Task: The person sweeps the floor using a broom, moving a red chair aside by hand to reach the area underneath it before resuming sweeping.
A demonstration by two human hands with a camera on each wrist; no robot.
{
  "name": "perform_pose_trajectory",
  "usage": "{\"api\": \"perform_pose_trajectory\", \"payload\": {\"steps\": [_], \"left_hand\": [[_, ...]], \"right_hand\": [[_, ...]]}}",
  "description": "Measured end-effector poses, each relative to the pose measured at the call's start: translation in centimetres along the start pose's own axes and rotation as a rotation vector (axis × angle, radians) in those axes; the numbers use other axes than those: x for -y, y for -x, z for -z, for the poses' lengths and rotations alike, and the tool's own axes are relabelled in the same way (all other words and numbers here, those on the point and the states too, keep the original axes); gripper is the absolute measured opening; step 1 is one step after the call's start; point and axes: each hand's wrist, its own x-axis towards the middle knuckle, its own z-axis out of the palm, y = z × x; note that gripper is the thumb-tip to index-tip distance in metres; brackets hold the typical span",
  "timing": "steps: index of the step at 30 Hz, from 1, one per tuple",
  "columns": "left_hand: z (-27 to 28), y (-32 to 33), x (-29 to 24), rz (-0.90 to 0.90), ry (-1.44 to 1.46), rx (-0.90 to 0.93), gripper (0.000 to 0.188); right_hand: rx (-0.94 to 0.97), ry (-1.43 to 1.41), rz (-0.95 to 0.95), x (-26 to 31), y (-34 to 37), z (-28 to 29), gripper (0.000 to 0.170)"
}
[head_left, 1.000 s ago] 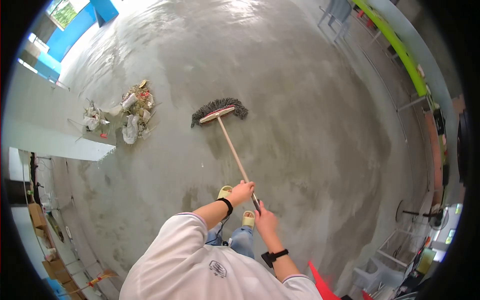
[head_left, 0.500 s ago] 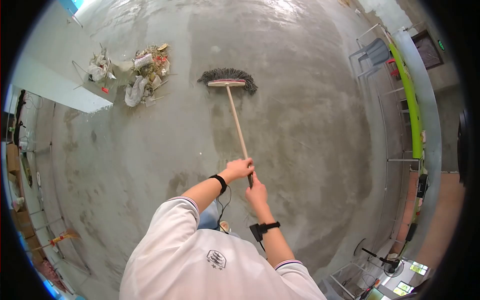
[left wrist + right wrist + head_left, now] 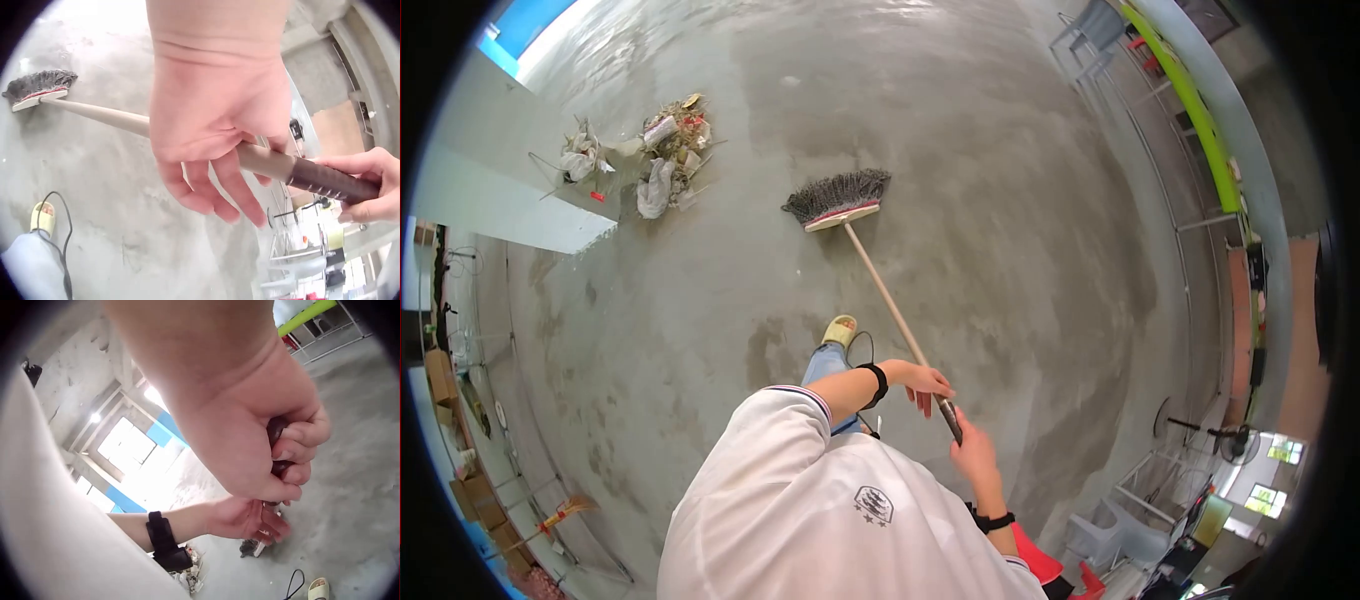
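Observation:
A mop with a grey yarn head on a white-and-red bar is out in front on the concrete floor, its strands fanned away from me. Its pale pole slants back to a dark grip. My right hand curls round that grip near the pole's end; in the right wrist view its fingers wrap the dark handle. Ahead of it, my left hand lies loosely over the pole. In the left wrist view most of its fingers hang relaxed below the pole, with the thumb beside it.
Swept-up litter lies by the end of a white wall on the left. Along the right stand a grey chair, a green-edged table and a fan. My slippered foot is between me and the mop.
My left hand's grip on the pole has loosened and its fingers now hang down. Both hands have shifted right, the mop head has tilted, and one foot has come forward.

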Motion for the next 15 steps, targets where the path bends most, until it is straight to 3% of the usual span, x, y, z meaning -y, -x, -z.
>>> {"api": "perform_pose_trajectory", "payload": {"steps": [5,8,10,15], "left_hand": [[-13.4,-5.2,2.1,0.032,-0.018,0.194,0.051],[-22.4,-9.0,3.1,0.077,-0.006,0.341,0.053],[-28.2,-11.0,3.0,0.086,-0.040,0.480,0.055],[-39.7,-15.0,3.9,0.135,-0.167,0.516,0.054]], "right_hand": [[0.069,-0.052,-0.147,-6.4,13.5,-4.1,0.066],[-0.062,-0.134,-0.097,-11.9,22.2,-7.7,0.062],[-0.002,-0.058,-0.217,-13.9,27.9,-7.9,0.059],[-0.099,0.048,-0.306,-17.2,36.3,-10.1,0.056]]}}
